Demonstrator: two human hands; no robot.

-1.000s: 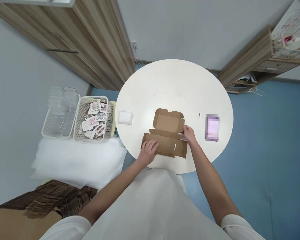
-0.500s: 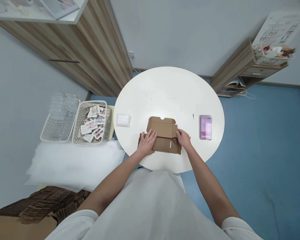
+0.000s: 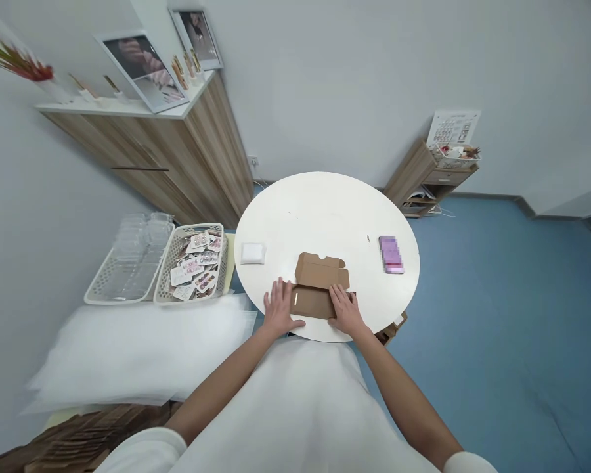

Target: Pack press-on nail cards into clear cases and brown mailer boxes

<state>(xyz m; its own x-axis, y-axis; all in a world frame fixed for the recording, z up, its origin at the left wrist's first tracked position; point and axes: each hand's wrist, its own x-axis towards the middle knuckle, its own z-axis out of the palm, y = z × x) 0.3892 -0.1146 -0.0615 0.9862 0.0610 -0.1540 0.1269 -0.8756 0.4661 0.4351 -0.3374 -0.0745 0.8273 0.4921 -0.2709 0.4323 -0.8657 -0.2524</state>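
A partly folded brown cardboard box (image 3: 318, 270) lies at the near edge of a round white table (image 3: 320, 210), its notched lid panel pointing away from me. At the box's left end, my left hand (image 3: 278, 310) rests with its fingers spread. My right hand (image 3: 346, 310) lies over the right end, fingers stretched along the cardboard and thumb pointing inward. Neither hand is wrapped round anything. Part of each box end is hidden beneath the hands. A small white packet (image 3: 253, 253) sits on the table to the left.
A blurred purple object (image 3: 391, 255) lies at the table's right. On the left stand a white basket of small patterned cards (image 3: 163, 282) and a basket with clear plastic containers (image 3: 103, 289), beside white sheets (image 3: 142, 348) and stacked brown cardboard (image 3: 73, 440). Wooden cabinets (image 3: 211, 144) stand behind.
The box panels have shifted: the slotted lower panel lies flatter, its white slot now at the left. My right hand went from gripping a side flap to lying on the box. The camera tilted up.
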